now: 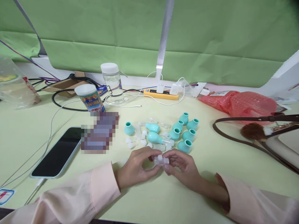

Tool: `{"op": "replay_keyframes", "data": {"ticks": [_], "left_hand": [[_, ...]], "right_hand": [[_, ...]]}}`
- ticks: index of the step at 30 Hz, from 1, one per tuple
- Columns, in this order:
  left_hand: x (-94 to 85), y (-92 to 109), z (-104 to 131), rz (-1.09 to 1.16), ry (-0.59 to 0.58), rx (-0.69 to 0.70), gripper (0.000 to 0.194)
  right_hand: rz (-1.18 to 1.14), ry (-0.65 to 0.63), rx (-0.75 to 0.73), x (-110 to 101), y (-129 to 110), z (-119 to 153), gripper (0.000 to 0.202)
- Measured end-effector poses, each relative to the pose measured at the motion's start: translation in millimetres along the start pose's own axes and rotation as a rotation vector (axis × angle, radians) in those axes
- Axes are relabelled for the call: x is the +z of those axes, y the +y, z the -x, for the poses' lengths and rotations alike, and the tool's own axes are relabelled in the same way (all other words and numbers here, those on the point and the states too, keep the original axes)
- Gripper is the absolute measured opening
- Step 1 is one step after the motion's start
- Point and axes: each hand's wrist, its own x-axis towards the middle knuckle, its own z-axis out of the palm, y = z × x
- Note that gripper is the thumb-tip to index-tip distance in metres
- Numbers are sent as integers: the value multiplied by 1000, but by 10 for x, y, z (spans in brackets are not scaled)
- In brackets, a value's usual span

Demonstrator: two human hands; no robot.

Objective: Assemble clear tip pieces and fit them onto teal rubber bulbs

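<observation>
Your left hand point(136, 166) and right hand point(181, 165) pinch one clear plastic fitting point(161, 160) together, with two bulbs seemingly assembled point(154, 137) and seven loose teal bulbs point(185, 146) left on the surface point(210, 174).

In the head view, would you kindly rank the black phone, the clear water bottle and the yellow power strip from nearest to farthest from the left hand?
From the left hand:
1. Black phone, flat on the table to its left.
2. Clear water bottle with white cap, upright, farther back.
3. Yellow power strip, at the table's back edge.
</observation>
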Motion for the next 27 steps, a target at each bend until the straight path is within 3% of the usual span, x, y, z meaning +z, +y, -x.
{"op": "replay_keyframes", "data": {"ticks": [5,9,14,18,22,27], "left_hand": [[-112,0,-15,3,-77,47,40],[-133,-90,-53,-349,-160,-77,47],[-59,-233,-68,-667,-320,-54,57],[-38,-231,-88,-726,-236,-111,43],[-67,-209,-107,-596,-139,-151,44],[-84,-254,-88,-451,-91,-191,29]], "right_hand": [[155,68,-142,-9,-36,35,8],[190,10,-173,-1,-45,44,12],[218,-42,-264,4,-60,28,17],[159,-50,-260,-5,-73,16,17],[48,-30,-184,-6,-35,20,12],[-149,-42,-36,22,6,66,9]]}}
